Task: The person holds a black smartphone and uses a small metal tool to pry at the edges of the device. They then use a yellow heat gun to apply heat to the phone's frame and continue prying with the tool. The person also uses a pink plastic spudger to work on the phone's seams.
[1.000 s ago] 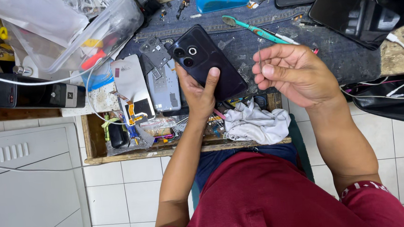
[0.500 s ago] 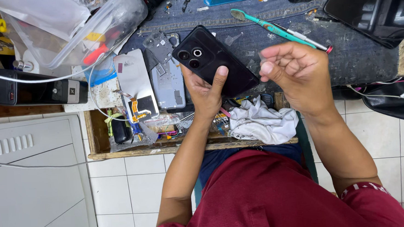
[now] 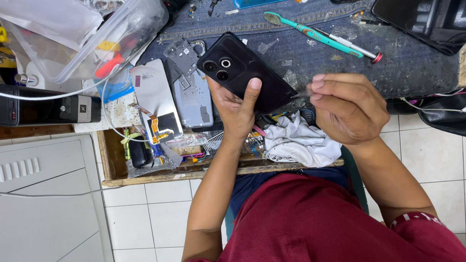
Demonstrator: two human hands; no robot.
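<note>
My left hand grips the black phone back-side up, thumb pressed on its rear panel, held tilted just above the denim-covered bench. My right hand sits beside the phone's lower right edge, fingertips pinched on something thin and pale; too small to tell what, maybe a sliver or pick. Risk as I judge it: the glossy, smooth back could slip from a one-handed grip, and a thin tool pushed at the seam could skid and scratch the panel or nick the thumb. The phone is a slim slab with rounded corners and three round lenses in a raised camera block. Near it lie a flat silvery back cover with an orange flex strip, a crumpled soft white cloth, a teal plastic toothbrush, and a clear rigid tub.
</note>
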